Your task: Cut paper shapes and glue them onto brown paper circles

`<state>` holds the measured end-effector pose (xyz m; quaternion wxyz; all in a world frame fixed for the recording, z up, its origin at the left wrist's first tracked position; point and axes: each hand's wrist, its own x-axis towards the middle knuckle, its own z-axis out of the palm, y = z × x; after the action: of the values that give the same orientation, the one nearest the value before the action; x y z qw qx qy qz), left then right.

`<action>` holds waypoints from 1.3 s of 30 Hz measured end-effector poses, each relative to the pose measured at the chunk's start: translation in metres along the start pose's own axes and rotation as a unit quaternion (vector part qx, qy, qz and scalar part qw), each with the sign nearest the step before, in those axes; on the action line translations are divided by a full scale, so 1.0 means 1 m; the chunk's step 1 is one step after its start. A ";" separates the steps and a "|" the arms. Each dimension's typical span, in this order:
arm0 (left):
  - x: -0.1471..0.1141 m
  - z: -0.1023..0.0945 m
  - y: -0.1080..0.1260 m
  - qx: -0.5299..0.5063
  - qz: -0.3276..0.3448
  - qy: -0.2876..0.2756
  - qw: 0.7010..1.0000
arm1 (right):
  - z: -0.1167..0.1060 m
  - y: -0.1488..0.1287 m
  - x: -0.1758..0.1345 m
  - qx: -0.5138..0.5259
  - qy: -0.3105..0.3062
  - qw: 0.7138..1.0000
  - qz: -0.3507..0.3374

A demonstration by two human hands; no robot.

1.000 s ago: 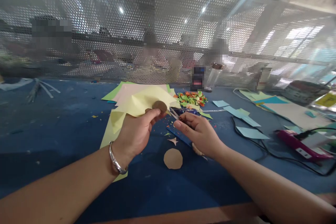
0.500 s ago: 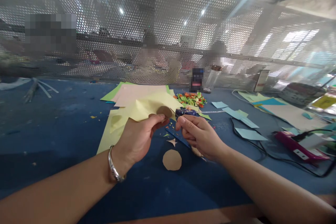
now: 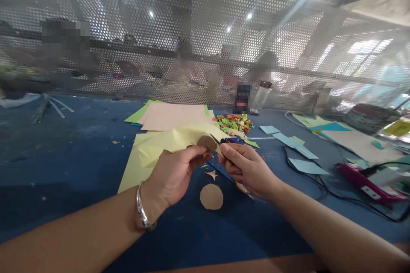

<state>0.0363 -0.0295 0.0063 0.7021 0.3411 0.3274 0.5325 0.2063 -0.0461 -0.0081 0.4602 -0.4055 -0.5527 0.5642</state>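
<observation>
My left hand [image 3: 176,175], wearing a silver bangle, pinches a round brown cardboard disc [image 3: 207,142] together with a thin sheet of yellow paper [image 3: 173,138]. Closed around a pair of scissors [image 3: 215,139], my right hand [image 3: 248,166] hides the handles; only the slim dark blades show, at the disc's right edge against the paper. A second cardboard disc [image 3: 211,196] lies flat on the table below the hands. Between them and that disc rests a small pale star-shaped scrap [image 3: 212,174].
Pink and green sheets [image 3: 174,116] lie behind the hands, beside a heap of colourful paper bits [image 3: 235,123]. Light-blue slips [image 3: 307,166], a cable and a magenta power strip [image 3: 371,183] are at right. A perforated metal screen [image 3: 144,64] borders the blue table [image 3: 80,158].
The scissor blades are more plainly visible, lying along the right edge of the disc. Both hands appear slightly further right and lower, as the whole view has shifted a little.
</observation>
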 end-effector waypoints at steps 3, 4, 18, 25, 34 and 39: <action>-0.002 0.002 -0.001 -0.010 0.011 0.002 1.000 | 0.001 -0.001 0.000 -0.003 0.001 1.000 0.003; -0.002 0.003 -0.001 -0.014 0.014 0.007 1.000 | 0.001 -0.002 -0.001 -0.005 0.001 1.000 0.002; -0.004 0.006 -0.003 -0.004 0.060 0.014 0.998 | -0.001 -0.004 0.001 -0.046 0.013 0.999 -0.005; 0.003 -0.008 -0.003 0.147 0.165 0.011 0.975 | -0.001 -0.007 0.000 -0.072 0.016 0.997 -0.013; 0.003 -0.011 0.013 0.354 0.267 0.027 0.896 | -0.002 -0.003 0.001 -0.095 0.020 0.995 -0.027; 0.005 -0.014 0.012 0.375 0.263 0.011 0.889 | -0.004 0.000 0.002 -0.116 0.025 0.992 -0.031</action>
<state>0.0198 -0.0202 0.0076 0.3528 0.6468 0.4087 0.5386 0.2100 -0.0434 -0.0081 0.4408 -0.4531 -0.6151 0.4712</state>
